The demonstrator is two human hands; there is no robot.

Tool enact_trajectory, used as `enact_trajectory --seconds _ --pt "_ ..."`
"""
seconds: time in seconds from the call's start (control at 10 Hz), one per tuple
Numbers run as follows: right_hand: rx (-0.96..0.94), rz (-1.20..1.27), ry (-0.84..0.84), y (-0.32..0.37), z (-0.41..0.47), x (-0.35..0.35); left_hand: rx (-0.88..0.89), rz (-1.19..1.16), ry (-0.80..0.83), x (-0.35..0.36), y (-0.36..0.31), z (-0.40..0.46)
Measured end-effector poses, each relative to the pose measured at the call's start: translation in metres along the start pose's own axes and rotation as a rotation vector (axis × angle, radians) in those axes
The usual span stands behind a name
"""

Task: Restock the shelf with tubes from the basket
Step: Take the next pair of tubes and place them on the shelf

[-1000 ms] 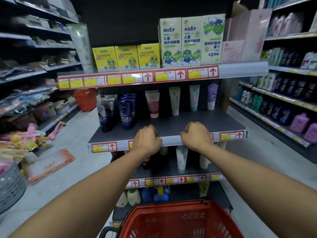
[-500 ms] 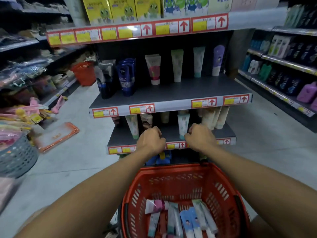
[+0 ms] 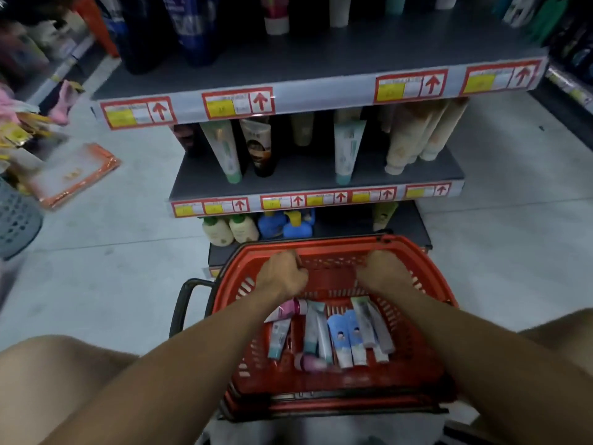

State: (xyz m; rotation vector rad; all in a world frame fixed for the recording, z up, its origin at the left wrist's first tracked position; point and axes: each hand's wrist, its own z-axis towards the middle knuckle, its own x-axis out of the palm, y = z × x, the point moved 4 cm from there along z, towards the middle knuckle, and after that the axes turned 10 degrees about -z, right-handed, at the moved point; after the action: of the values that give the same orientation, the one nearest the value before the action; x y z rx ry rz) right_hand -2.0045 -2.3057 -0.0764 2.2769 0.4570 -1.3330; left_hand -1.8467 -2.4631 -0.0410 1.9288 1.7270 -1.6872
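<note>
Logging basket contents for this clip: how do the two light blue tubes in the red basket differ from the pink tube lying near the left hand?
The two light blue tubes lie side by side, lengthwise, caps toward the camera; the pink tube lies crosswise, partly under the left hand's wrist. The blue ones carry small face prints; the pink one shows none. All lie flat in the red basket, ungripped.

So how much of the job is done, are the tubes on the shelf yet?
Barely started. Some tubes already stand on the middle shelf, but gaps show between them. In hand: nothing yet. The left hand and right hand hover curled above the red basket, with no tube in either grip. Left to do: the pile of tubes on the basket's floor has to go up.
</note>
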Motion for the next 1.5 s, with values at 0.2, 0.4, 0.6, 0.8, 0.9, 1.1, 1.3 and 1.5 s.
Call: enact_trajectory --seconds 0.2,0.4,0.6,0.8,0.9,1.1,1.3,1.5 --pt "0.086 0.026 0.145 -0.022 0.006 0.058 -0.153 -0.033 0.132 0.059 0.054 0.010" --pt "0.203 0.060 0.330 -0.049 0.020 0.129 -0.207 -0.023 0.218 0.114 0.099 0.022" --pt "0.297 -0.002 0.495 -0.072 0.031 0.194 -0.173 0.074 0.503 0.163 0.141 0.032" --pt "0.304 -0.030 0.399 -0.079 0.048 0.227 -0.035 0.196 0.626 0.206 0.184 0.021" --pt "0.259 -0.083 0.354 -0.077 0.055 0.238 0.107 0.286 0.575 0.213 0.182 0.017" --pt "0.220 -0.190 0.315 -0.052 0.037 0.220 0.146 0.219 0.616 0.227 0.191 0.019" --pt "0.266 0.006 0.169 -0.053 0.041 0.234 0.058 0.057 0.650 0.222 0.197 0.019" --pt "0.392 -0.117 0.313 -0.060 0.045 0.238 -0.156 -0.232 0.597 0.208 0.196 0.026"
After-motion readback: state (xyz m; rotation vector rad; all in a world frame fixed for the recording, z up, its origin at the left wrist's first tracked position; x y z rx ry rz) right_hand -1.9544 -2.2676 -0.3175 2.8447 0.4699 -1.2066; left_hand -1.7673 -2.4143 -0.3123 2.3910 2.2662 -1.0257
